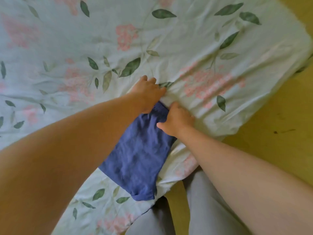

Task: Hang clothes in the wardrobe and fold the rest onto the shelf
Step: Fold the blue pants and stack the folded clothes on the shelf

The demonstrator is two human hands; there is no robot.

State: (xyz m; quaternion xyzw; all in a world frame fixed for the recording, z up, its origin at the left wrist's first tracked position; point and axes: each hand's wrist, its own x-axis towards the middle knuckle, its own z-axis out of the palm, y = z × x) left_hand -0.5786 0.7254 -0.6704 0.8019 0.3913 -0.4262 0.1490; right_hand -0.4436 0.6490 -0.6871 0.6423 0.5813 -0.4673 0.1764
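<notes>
Head view: the blue garment (138, 158) is laid on the bed (220, 39), its long axis running away from the body. Its far right edge is gripped by the right hand (176, 119); the left hand (147, 92) is curled just beyond, grip unclear.

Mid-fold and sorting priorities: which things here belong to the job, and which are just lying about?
Job:
- blue folded cloth garment
- left hand and right hand, fingers curled at its far end

Just there:
- pale floral-print bed sheet under the garment
- yellow-green floor
</notes>
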